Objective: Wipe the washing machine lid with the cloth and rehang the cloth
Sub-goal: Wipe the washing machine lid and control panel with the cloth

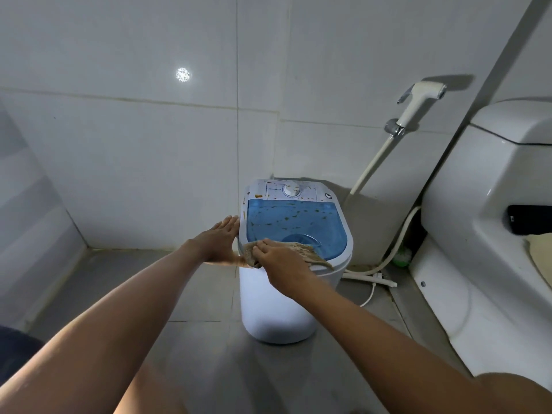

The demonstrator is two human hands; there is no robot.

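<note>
A small white washing machine [277, 306] stands on the floor against the tiled wall. Its translucent blue lid [295, 222] and white control panel [291, 190] are speckled with orange-brown bits. My right hand [280, 261] presses a beige cloth [301, 249] onto the near edge of the lid, fingers gripping it at the left corner. My left hand [219, 242] lies flat and open against the machine's left side, touching the rim, with nothing in it.
A white toilet [484, 234] fills the right side, with a dark phone-like object [528, 224] on it. A bidet sprayer [418, 106] hangs on the wall with its hose running down. Hoses and a cord [373, 276] lie behind the machine. Grey tiled floor [194, 339] stretches out in front.
</note>
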